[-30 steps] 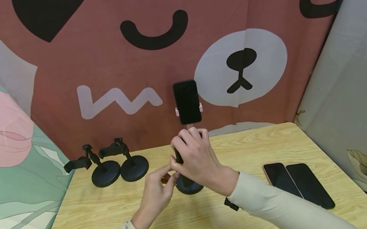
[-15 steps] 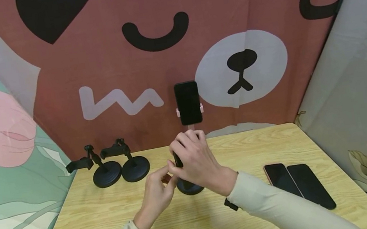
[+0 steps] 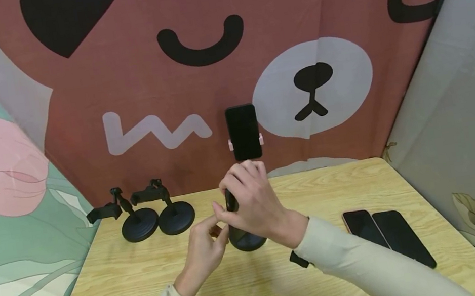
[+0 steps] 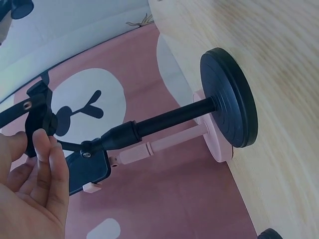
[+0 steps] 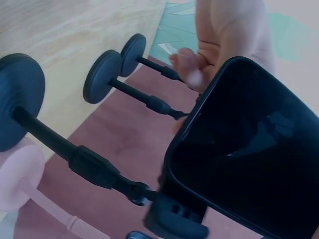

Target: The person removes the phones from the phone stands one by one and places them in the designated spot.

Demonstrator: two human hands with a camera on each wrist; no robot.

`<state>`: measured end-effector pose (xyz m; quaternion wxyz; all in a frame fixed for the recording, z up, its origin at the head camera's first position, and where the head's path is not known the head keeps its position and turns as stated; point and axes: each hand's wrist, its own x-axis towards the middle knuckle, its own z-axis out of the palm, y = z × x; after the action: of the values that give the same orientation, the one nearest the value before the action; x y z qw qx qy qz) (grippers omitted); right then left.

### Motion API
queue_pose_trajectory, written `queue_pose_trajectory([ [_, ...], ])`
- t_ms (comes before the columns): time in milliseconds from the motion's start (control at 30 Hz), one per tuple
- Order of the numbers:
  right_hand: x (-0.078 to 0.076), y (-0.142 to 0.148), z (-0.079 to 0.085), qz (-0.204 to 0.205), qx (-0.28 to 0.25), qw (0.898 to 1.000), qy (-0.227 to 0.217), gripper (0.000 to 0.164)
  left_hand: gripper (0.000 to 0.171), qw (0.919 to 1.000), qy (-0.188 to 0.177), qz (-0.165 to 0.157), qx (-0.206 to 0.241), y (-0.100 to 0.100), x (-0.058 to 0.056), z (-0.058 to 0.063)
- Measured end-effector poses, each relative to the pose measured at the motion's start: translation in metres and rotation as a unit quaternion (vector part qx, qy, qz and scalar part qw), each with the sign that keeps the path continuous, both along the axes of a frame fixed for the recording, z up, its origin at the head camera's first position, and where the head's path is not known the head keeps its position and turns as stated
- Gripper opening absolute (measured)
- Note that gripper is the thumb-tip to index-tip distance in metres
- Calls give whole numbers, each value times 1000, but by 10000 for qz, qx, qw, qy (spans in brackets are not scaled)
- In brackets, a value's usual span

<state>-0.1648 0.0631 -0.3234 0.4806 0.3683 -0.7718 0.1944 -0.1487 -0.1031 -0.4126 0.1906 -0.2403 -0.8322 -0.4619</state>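
Note:
A black phone stand with a round base stands on the table before me. In the left wrist view, my left hand pinches the stand's black clamp between thumb and fingers. My right hand curls over a black smartphone at the top of the stand, hiding much of it in the head view. The right wrist view shows the phone tilted, its edge at the clamp's lip. From the left, my left hand reaches the phone's near side.
Behind stands a pink phone stand holding a dark phone upright. Two black phone stands with bare clamps are at the back left. Two phones lie side by side at the right of the wooden table. Printed curtains surround it.
My right hand has risen slightly, and its thumb has spread a little to the left. The left hand keeps its pinch in nearly the same place.

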Motion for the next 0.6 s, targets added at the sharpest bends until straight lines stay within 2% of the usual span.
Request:
queue_pose_trajectory([
  [100, 1, 1, 4, 49, -94, 9999, 68, 31, 19, 10000, -75, -3, 8, 0, 0, 1],
  [367, 6, 4, 15, 116, -282, 9994, 141, 31, 26, 9999, -4, -86, 55, 1, 0, 0],
  [600, 9, 12, 24, 26, -496, 9987, 72, 35, 32, 9997, -209, -66, 116, 2, 1, -1],
])
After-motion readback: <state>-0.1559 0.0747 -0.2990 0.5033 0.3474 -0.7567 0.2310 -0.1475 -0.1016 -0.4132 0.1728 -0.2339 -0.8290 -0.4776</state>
